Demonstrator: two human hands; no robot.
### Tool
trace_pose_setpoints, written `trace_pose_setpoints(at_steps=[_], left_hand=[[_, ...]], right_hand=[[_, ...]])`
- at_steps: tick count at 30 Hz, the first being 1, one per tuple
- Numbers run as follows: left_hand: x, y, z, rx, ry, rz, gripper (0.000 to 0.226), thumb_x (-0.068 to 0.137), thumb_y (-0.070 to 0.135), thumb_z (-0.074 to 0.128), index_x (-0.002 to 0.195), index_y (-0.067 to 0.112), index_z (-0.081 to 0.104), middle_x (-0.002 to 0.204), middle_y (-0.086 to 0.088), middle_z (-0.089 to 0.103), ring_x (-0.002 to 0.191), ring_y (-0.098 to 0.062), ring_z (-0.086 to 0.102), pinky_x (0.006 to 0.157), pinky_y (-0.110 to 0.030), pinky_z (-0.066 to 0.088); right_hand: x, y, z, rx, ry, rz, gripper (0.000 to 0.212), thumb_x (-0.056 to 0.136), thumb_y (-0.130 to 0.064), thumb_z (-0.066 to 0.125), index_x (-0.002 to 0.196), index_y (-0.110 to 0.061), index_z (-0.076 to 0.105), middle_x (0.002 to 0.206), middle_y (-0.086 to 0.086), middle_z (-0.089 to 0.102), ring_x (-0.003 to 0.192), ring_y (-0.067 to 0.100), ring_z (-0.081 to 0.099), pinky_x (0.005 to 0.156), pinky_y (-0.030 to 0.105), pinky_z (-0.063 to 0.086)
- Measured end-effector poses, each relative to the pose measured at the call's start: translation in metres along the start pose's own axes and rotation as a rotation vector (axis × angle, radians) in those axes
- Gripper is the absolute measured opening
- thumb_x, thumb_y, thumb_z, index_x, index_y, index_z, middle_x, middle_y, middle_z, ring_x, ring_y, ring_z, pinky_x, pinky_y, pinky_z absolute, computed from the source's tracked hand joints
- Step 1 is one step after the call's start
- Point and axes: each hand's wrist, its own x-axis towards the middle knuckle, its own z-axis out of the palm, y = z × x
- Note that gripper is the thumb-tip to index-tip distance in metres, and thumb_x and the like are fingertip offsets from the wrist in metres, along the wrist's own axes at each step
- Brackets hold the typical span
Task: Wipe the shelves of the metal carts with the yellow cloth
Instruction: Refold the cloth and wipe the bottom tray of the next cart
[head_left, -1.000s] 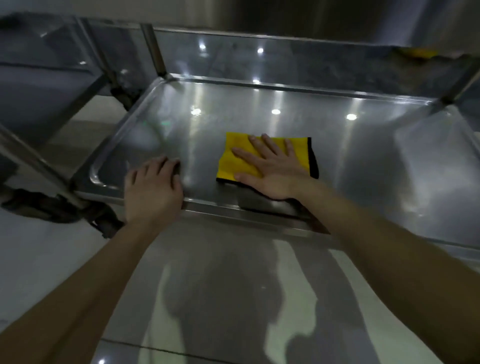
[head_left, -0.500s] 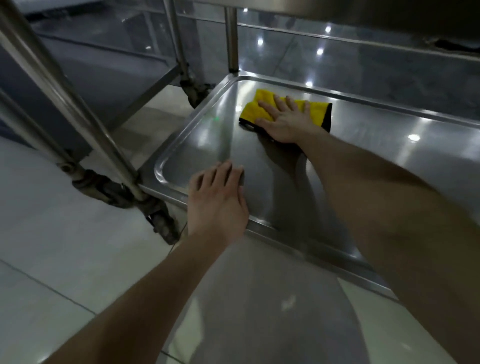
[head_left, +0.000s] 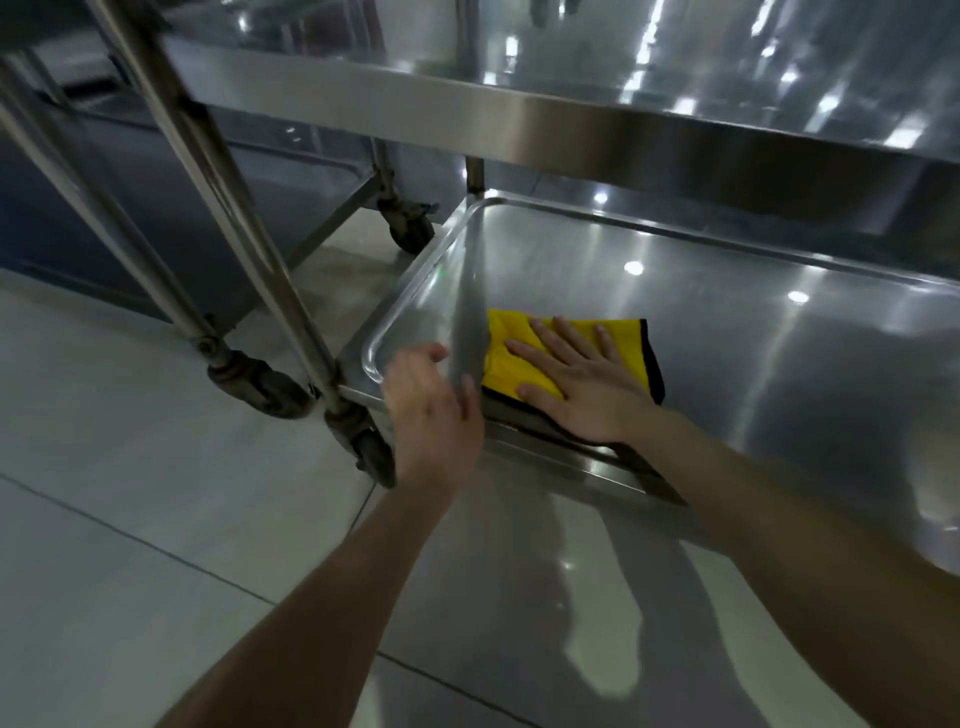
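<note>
Pale glossy floor tiles (head_left: 104, 519) are seen in the head view, with ceiling lights mirrored in them. Two metal carts are recorded. On the nearer cart, a bottom shelf (head_left: 753, 364) with a raised rim and rounded corners is shown, and a second shelf (head_left: 519, 114) is seen above it. A caster wheel (head_left: 369, 452) is fitted under the near left corner of the bottom shelf, below an upright post (head_left: 208, 171). A further cart (head_left: 93, 218) is placed just behind to the left, with its own wheel (head_left: 260, 384).

The yellow cloth (head_left: 511, 358), edged in black, is laid flat on the bottom shelf near its front left corner. The right hand (head_left: 582, 379) is pressed palm down on the cloth, fingers extended and slightly spread. The left hand (head_left: 436, 410) is held at the shelf's front rim, just left of the cloth; its fingers are partly blurred, so their state cannot be told.
</note>
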Motion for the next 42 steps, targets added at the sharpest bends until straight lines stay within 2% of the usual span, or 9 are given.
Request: trace_pose_setpoints(at_steps=[2, 5, 11, 16, 20, 24, 32, 36, 42], left_hand=[[0.012, -0.029, -0.031, -0.109, 0.193, -0.211, 0.048, 0.093, 0.034, 0.071, 0.123, 0.001, 0.054, 0.115, -0.012, 0.05, 0.107, -0.036, 0.055, 0.097, -0.058, 0.049], [0.047, -0.072, -0.074, -0.211, 0.126, -0.39, 0.094, 0.09, 0.063, 0.071, 0.154, 0.005, 0.034, 0.146, -0.012, 0.045, 0.137, -0.031, 0.049, 0.118, -0.055, 0.043], [0.087, -0.1, -0.071, -0.291, -0.082, -0.295, 0.024, 0.109, 0.044, 0.059, 0.117, 0.024, 0.049, 0.092, 0.017, 0.073, 0.085, -0.004, 0.073, 0.093, -0.052, 0.062], [0.089, -0.112, -0.062, -0.336, -0.063, -0.289, 0.022, 0.107, 0.046, 0.059, 0.112, 0.028, 0.048, 0.089, 0.013, 0.073, 0.081, -0.009, 0.074, 0.084, -0.048, 0.064], [0.085, -0.111, -0.058, -0.364, -0.038, -0.265, 0.021, 0.107, 0.046, 0.057, 0.112, 0.028, 0.048, 0.087, 0.009, 0.07, 0.079, -0.007, 0.072, 0.069, -0.026, 0.057], [0.084, -0.104, -0.06, -0.38, -0.036, -0.255, 0.031, 0.106, 0.045, 0.057, 0.118, 0.019, 0.046, 0.088, -0.004, 0.069, 0.081, -0.021, 0.071, 0.078, -0.047, 0.061], [0.084, -0.1, -0.06, -0.397, -0.047, -0.282, 0.032, 0.108, 0.049, 0.057, 0.118, 0.02, 0.045, 0.085, 0.001, 0.066, 0.079, -0.019, 0.07, 0.078, -0.051, 0.06], [0.084, -0.097, -0.065, -0.452, -0.097, -0.288, 0.042, 0.109, 0.046, 0.057, 0.13, 0.012, 0.046, 0.092, -0.001, 0.069, 0.091, -0.034, 0.072, 0.084, -0.054, 0.06], [0.091, -0.099, -0.092, -0.302, -0.412, -0.306, 0.039, 0.11, 0.031, 0.058, 0.139, 0.014, 0.039, 0.101, -0.003, 0.064, 0.104, -0.04, 0.07, 0.087, -0.048, 0.057]], right_hand=[[-0.004, 0.004, 0.003, 0.002, 0.004, -0.008, 0.072, 0.098, -0.084, 0.011, 0.164, -0.06, 0.001, 0.178, -0.017, -0.009, 0.165, 0.015, -0.011, 0.131, 0.058, -0.007], [-0.004, 0.008, 0.005, 0.017, 0.006, 0.005, 0.074, 0.093, -0.089, 0.006, 0.162, -0.063, -0.003, 0.178, -0.019, -0.008, 0.165, 0.013, -0.011, 0.131, 0.057, -0.006], [0.029, 0.011, 0.008, 0.018, 0.013, 0.085, 0.078, 0.086, -0.097, 0.003, 0.158, -0.069, -0.005, 0.177, -0.022, -0.006, 0.165, 0.012, -0.008, 0.131, 0.057, -0.004], [0.114, 0.017, -0.002, 0.057, 0.009, 0.213, 0.086, 0.084, -0.097, 0.01, 0.163, -0.062, 0.004, 0.179, -0.016, -0.003, 0.166, 0.016, -0.005, 0.13, 0.06, -0.005], [0.202, 0.001, -0.011, 0.074, -0.017, 0.343, 0.086, 0.088, -0.092, 0.012, 0.165, -0.057, 0.002, 0.18, -0.007, -0.005, 0.166, 0.029, -0.006, 0.126, 0.07, -0.007], [0.245, -0.049, -0.01, 0.087, -0.034, 0.335, 0.081, 0.092, -0.086, 0.014, 0.165, -0.056, 0.001, 0.18, -0.003, -0.008, 0.165, 0.033, -0.009, 0.123, 0.075, -0.009], [0.134, -0.129, 0.01, 0.049, -0.039, 0.034, 0.074, 0.095, -0.084, 0.005, 0.164, -0.059, -0.006, 0.179, -0.007, -0.013, 0.165, 0.024, -0.013, 0.127, 0.067, -0.011], [0.059, -0.153, 0.015, 0.042, -0.042, -0.025, 0.071, 0.099, -0.079, 0.01, 0.165, -0.056, -0.001, 0.18, -0.006, -0.009, 0.166, 0.024, -0.009, 0.128, 0.067, -0.005], [-0.001, -0.16, -0.008, 0.074, -0.084, -0.08, 0.074, 0.106, -0.018, 0.056, 0.169, -0.041, 0.023, 0.179, 0.001, 0.017, 0.164, 0.029, 0.018, 0.128, 0.057, 0.02]])
